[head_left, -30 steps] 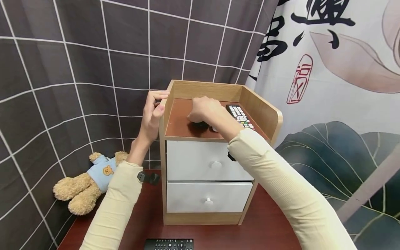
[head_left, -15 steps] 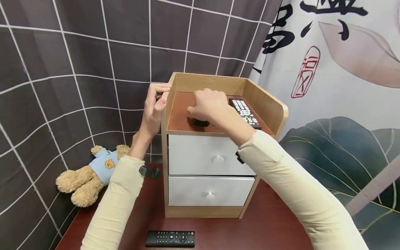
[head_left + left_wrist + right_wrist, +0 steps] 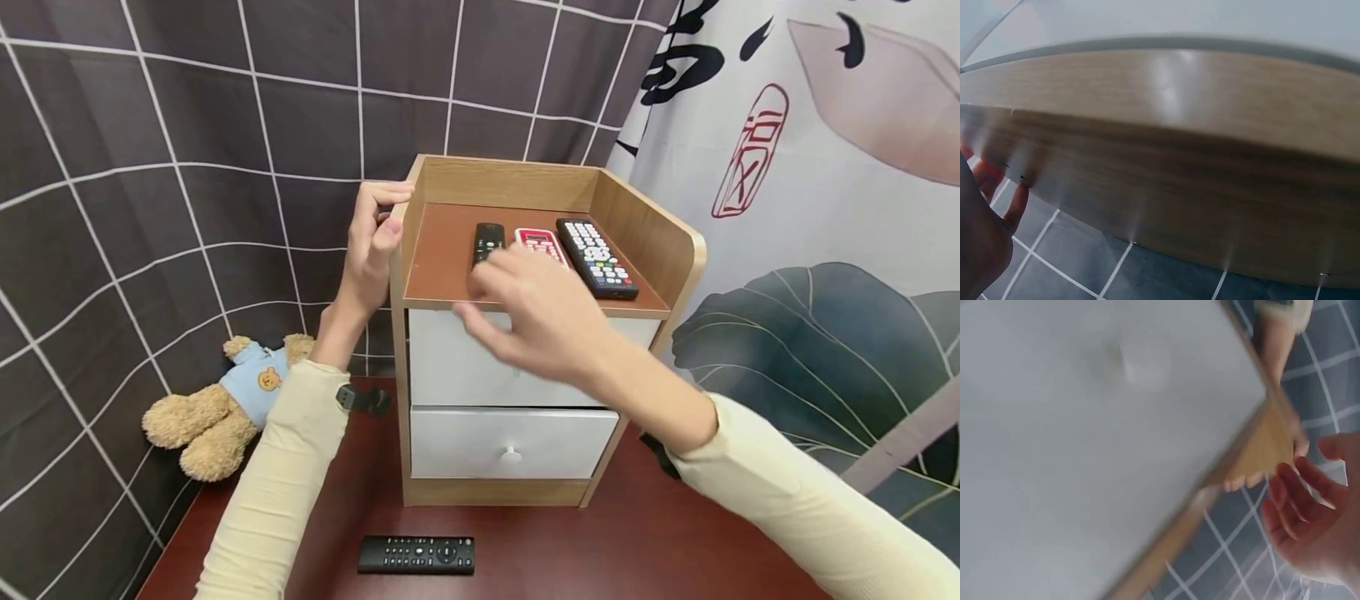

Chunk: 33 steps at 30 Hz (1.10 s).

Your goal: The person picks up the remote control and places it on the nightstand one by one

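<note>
My left hand (image 3: 369, 250) grips the upper left side panel of a small wooden cabinet (image 3: 495, 492), fingertips over its edge; the left wrist view shows part of that hand (image 3: 991, 231) against the panel. In front of the cabinet's top, my right hand (image 3: 540, 308) is blurred and holds nothing, fingers loosely bent. Behind it on the brown top shelf (image 3: 446, 242) lie a slim black remote control (image 3: 489, 237), a red-and-white calculator-like device (image 3: 538, 239) and a large black remote with white buttons (image 3: 596, 254). My right hand partly covers the first two.
Another black remote (image 3: 416, 555) lies on the dark red table (image 3: 570, 550) in front of the cabinet. Two white drawers (image 3: 510, 442) are closed. A teddy bear (image 3: 232, 400) in a blue shirt leans at the left by a grey checked curtain (image 3: 202, 100).
My right hand has let go of the slim black remote on the shelf and drawn back towards me. My left hand keeps its grip on the panel. The head view has tilted slightly downward.
</note>
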{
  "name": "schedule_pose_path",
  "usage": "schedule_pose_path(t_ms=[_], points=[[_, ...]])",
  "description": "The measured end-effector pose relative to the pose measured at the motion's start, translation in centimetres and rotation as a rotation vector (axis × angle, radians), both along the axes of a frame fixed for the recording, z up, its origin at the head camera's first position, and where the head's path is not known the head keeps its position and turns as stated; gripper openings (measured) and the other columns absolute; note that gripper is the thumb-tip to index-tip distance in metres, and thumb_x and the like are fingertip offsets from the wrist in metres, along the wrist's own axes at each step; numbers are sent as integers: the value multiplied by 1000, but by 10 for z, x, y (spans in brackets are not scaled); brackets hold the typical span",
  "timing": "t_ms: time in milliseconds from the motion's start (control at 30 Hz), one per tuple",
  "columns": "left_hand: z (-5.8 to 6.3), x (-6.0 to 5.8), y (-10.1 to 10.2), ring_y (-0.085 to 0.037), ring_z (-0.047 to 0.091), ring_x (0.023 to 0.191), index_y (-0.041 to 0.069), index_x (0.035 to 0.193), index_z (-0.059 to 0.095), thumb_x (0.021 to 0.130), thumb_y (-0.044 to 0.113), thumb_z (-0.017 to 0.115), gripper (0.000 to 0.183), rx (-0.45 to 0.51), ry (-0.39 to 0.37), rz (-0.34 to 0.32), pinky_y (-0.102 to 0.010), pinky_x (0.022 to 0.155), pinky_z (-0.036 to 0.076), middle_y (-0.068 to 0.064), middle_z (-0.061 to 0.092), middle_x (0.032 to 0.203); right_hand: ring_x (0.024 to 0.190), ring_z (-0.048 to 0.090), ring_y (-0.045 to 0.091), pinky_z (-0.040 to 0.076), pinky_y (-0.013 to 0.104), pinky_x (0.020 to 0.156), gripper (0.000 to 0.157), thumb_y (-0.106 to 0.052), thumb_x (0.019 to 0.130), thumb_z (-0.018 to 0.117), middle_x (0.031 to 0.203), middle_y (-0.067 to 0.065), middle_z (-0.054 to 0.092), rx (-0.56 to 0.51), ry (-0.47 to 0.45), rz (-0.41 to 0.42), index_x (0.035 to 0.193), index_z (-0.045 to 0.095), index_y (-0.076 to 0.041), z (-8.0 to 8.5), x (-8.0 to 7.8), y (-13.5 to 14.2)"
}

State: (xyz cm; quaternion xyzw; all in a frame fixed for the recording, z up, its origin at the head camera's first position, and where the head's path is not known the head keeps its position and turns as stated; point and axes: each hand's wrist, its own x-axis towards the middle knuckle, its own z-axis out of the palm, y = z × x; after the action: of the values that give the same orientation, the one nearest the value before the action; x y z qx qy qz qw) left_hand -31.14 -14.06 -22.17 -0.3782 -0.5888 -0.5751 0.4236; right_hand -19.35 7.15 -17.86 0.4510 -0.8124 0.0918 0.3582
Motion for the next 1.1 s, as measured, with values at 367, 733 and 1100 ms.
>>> schedule_pose_path(t_ms=[367,733,1100], points=[[-3,2,8,-16,53,123,-12,112,50,85,42,45,61,-3,-31,15,-29,93,43,-26,55,126,96,59,10,47,23,84,14,-30,94,60,99,-7,64,233,85,419,97,65,-18,-138,29,23],[-4,6,3,-13,53,120,-13,111,51,85,42,46,61,1,-13,25,-27,91,42,-27,55,124,111,52,1,37,8,92,27,-37,102,47,120,-12,59,450,-287,368,122,60,-25,-288,41,-9],[-4,5,2,-16,54,120,-14,111,51,84,40,46,61,23,0,-10,-26,94,44,-28,55,123,91,49,0,28,5,72,40,-46,99,50,111,-8,56,512,-394,214,133,53,-25,-341,21,-16]])
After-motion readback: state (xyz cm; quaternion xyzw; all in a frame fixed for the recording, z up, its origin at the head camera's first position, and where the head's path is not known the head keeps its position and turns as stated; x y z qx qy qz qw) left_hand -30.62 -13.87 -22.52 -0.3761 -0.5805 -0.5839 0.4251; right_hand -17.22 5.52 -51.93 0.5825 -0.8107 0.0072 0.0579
